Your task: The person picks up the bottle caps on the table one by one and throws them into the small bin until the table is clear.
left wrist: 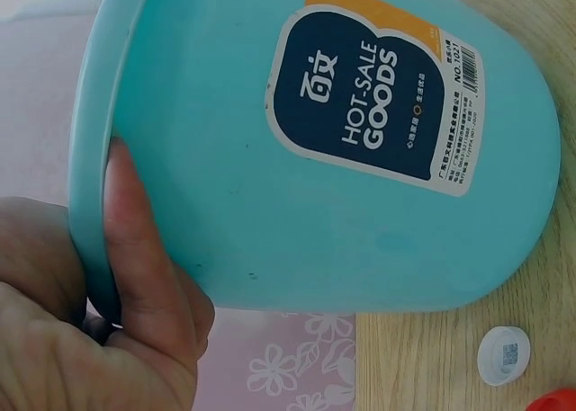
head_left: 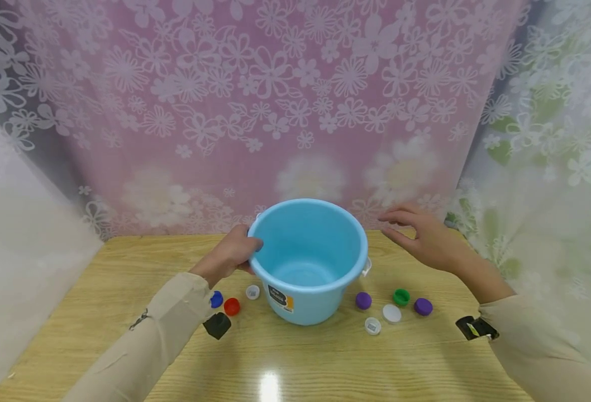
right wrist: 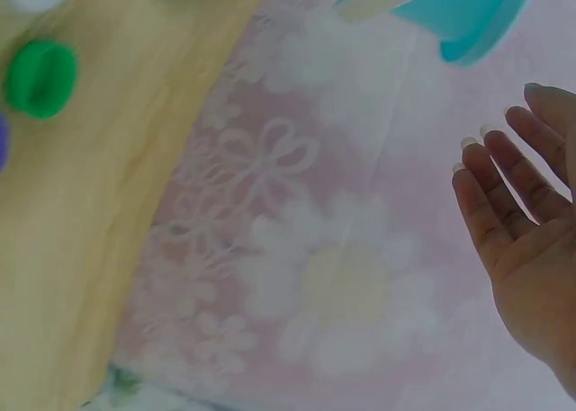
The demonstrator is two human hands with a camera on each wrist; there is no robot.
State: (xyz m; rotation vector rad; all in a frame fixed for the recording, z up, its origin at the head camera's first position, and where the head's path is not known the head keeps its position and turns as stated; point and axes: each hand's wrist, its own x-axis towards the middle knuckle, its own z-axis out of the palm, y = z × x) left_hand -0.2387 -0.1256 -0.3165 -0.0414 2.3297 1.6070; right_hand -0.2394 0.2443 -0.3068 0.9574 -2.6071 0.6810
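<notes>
A light blue plastic bucket [head_left: 305, 301] stands in the middle of the table, its inside bare and a dark label [left wrist: 360, 96] on its front wall. My left hand [head_left: 233, 249] grips the bucket's rim at the left, thumb over the inner side and fingers outside below the rim. To the right of the bucket, my right hand [head_left: 426, 237] is held in the air with relaxed fingers, apart from the rim and holding nothing. A white handle end [head_left: 367, 267] shows on the bucket's right side.
Left of the bucket lie a blue cap [head_left: 217, 299], a red cap [head_left: 232, 306] and a white cap [head_left: 252, 292]. On its right are a green cap [head_left: 401, 296], purple caps [head_left: 423, 306] and white caps [head_left: 392, 314]. A pink flowered curtain [head_left: 305, 111] hangs behind the wooden table [head_left: 215, 368].
</notes>
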